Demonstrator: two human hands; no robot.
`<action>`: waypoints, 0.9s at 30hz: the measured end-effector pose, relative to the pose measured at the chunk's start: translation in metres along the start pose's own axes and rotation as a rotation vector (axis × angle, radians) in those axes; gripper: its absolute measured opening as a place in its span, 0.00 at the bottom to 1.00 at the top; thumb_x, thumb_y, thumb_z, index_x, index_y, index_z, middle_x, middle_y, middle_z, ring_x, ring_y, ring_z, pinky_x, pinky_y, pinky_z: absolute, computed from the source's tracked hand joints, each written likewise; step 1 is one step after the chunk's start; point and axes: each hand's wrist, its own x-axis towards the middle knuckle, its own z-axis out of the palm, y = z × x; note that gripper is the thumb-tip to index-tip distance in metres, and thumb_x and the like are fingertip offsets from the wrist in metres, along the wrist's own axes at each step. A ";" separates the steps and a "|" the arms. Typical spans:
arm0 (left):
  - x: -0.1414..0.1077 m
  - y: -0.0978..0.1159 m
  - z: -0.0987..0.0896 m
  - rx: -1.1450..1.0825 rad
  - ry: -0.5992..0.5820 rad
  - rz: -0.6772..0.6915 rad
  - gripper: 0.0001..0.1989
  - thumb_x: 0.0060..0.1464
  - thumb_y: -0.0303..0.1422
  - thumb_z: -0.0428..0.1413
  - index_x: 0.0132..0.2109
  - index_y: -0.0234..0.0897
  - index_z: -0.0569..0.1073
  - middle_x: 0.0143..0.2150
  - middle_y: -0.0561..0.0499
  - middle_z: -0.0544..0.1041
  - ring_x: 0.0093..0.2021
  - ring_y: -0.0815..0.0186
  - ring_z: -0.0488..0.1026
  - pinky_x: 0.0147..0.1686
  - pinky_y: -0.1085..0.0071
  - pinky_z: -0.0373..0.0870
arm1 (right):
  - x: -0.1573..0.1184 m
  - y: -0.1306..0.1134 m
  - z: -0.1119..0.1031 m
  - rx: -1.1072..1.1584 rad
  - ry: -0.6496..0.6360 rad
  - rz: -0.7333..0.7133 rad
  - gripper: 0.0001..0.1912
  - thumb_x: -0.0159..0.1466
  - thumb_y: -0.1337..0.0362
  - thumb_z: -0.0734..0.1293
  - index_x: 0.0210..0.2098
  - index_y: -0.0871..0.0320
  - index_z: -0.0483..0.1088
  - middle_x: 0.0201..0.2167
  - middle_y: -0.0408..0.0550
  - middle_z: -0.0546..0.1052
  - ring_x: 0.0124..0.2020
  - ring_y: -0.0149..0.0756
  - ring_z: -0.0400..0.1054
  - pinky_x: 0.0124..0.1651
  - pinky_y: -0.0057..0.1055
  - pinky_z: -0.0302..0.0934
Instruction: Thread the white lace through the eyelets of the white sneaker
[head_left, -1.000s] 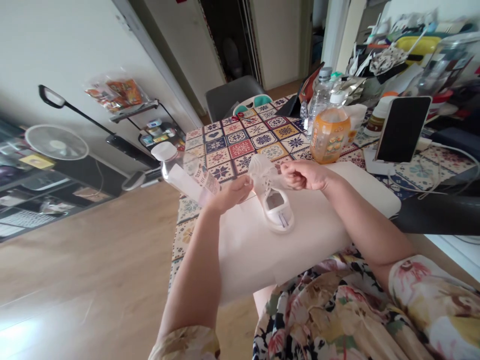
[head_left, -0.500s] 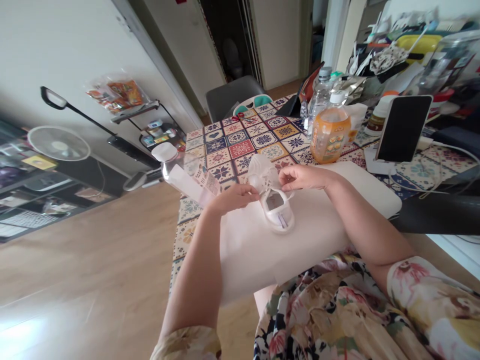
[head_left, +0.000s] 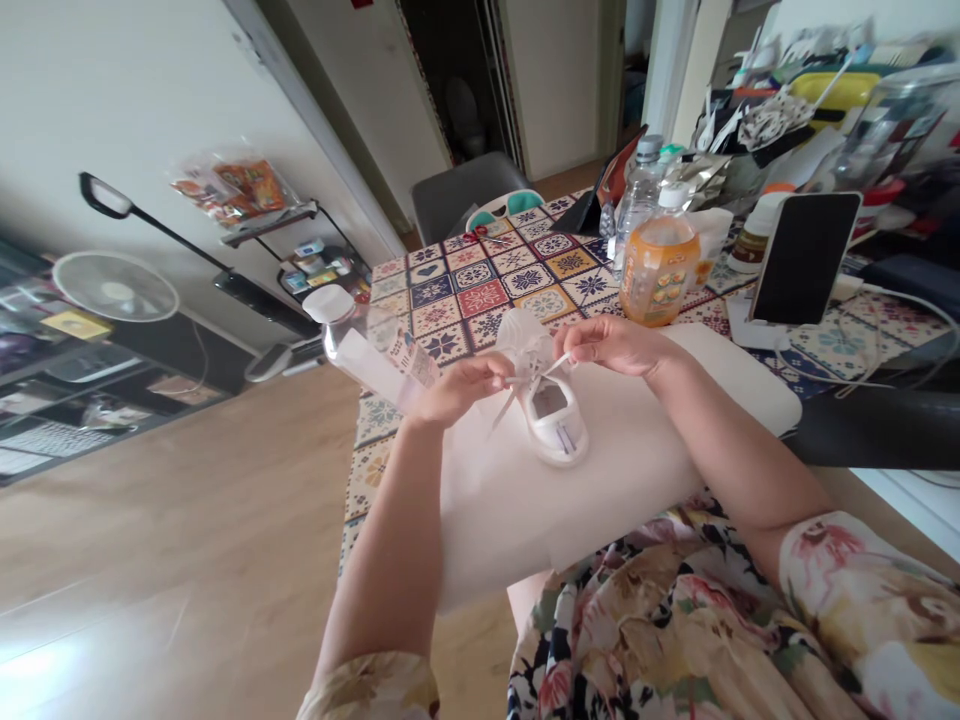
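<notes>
Clock positions are read with the white shoe [head_left: 562,438] as centre and 12 at the far end of the table [head_left: 529,268]. The shoe rests sole down on a white mat [head_left: 525,530] at the near side of the table, toe toward 11, heel toward 5.

The left hand [head_left: 460,390] is at 9, thumb and fingertips closed in a pinch on a strand of white lace [head_left: 553,368] at the edge of the opening. The right hand [head_left: 616,346] is at 2, thumb and forefinger pinched on another stretch of lace, remaining fingers loosely curled. A loose lace end [head_left: 501,412] hangs below the left fingertips, toward 8; it is blurred.

Change noted: half a second ago both hands were lower and closer in at the collar, with little lace showing. The right hand has since lifted slightly, and a strand now runs visibly from the shoe to its fingertips. Assessment: the lace appears to be under control from both sides, with the work centred above the tongue. Whether a knot or loop has formed cannot be determined.

An orange-labelled bottle [head_left: 657,278] stands between 1 and 2.
</notes>
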 end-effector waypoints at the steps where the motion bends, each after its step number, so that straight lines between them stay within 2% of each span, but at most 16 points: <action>1: 0.001 -0.001 0.004 -0.029 0.053 0.047 0.17 0.44 0.47 0.66 0.27 0.36 0.77 0.36 0.44 0.76 0.38 0.63 0.73 0.40 0.67 0.70 | 0.002 0.002 0.004 0.065 0.013 -0.024 0.17 0.51 0.53 0.77 0.24 0.60 0.73 0.34 0.46 0.78 0.37 0.33 0.69 0.43 0.33 0.61; 3: 0.005 -0.004 0.016 -0.099 0.117 0.084 0.17 0.42 0.46 0.67 0.28 0.37 0.77 0.39 0.44 0.77 0.40 0.62 0.74 0.43 0.65 0.70 | 0.005 0.007 0.012 0.171 0.028 -0.035 0.18 0.50 0.52 0.78 0.25 0.59 0.73 0.35 0.46 0.79 0.39 0.35 0.71 0.46 0.36 0.63; 5: 0.008 -0.006 0.029 -0.203 0.161 0.080 0.16 0.41 0.45 0.68 0.29 0.37 0.76 0.35 0.46 0.77 0.37 0.63 0.74 0.41 0.65 0.70 | 0.009 0.013 0.019 0.249 0.043 -0.029 0.18 0.49 0.52 0.78 0.27 0.59 0.74 0.31 0.45 0.79 0.37 0.35 0.73 0.47 0.37 0.64; 8: 0.014 -0.008 0.043 -0.330 0.259 0.048 0.17 0.40 0.43 0.69 0.30 0.36 0.75 0.27 0.51 0.75 0.28 0.70 0.71 0.33 0.71 0.69 | 0.014 0.020 0.026 0.324 0.100 -0.030 0.17 0.49 0.54 0.79 0.30 0.58 0.75 0.26 0.42 0.78 0.30 0.31 0.72 0.40 0.33 0.65; 11: 0.017 -0.008 0.048 -0.383 0.345 0.010 0.18 0.37 0.42 0.71 0.28 0.35 0.74 0.24 0.54 0.73 0.24 0.73 0.68 0.28 0.74 0.67 | 0.017 0.025 0.030 0.351 0.183 -0.034 0.15 0.48 0.57 0.79 0.30 0.58 0.75 0.22 0.39 0.75 0.24 0.27 0.67 0.31 0.27 0.62; 14: 0.017 -0.007 0.049 -0.376 0.360 -0.001 0.18 0.35 0.41 0.71 0.28 0.35 0.75 0.24 0.53 0.74 0.24 0.73 0.67 0.28 0.74 0.67 | 0.019 0.028 0.032 0.317 0.235 -0.031 0.14 0.49 0.59 0.78 0.29 0.59 0.75 0.21 0.39 0.74 0.22 0.25 0.64 0.29 0.27 0.60; 20: 0.016 -0.009 0.054 -0.304 0.375 0.106 0.14 0.38 0.37 0.71 0.29 0.35 0.76 0.28 0.53 0.75 0.29 0.72 0.73 0.34 0.73 0.71 | 0.016 0.024 0.038 0.077 0.308 -0.073 0.13 0.51 0.59 0.76 0.33 0.60 0.75 0.24 0.41 0.76 0.24 0.27 0.67 0.30 0.27 0.61; 24: 0.019 -0.010 0.059 -0.354 0.439 0.061 0.21 0.34 0.36 0.72 0.38 0.38 0.76 0.31 0.55 0.76 0.26 0.73 0.74 0.33 0.73 0.73 | 0.013 0.020 0.040 0.022 0.293 -0.071 0.14 0.51 0.60 0.77 0.30 0.59 0.71 0.23 0.40 0.76 0.24 0.28 0.69 0.30 0.27 0.64; 27: 0.020 -0.008 0.061 -0.321 0.432 0.027 0.21 0.35 0.38 0.72 0.37 0.37 0.76 0.29 0.54 0.77 0.25 0.71 0.74 0.32 0.72 0.74 | 0.012 0.018 0.040 0.025 0.271 -0.044 0.15 0.48 0.61 0.78 0.30 0.59 0.71 0.24 0.40 0.76 0.27 0.28 0.71 0.34 0.27 0.66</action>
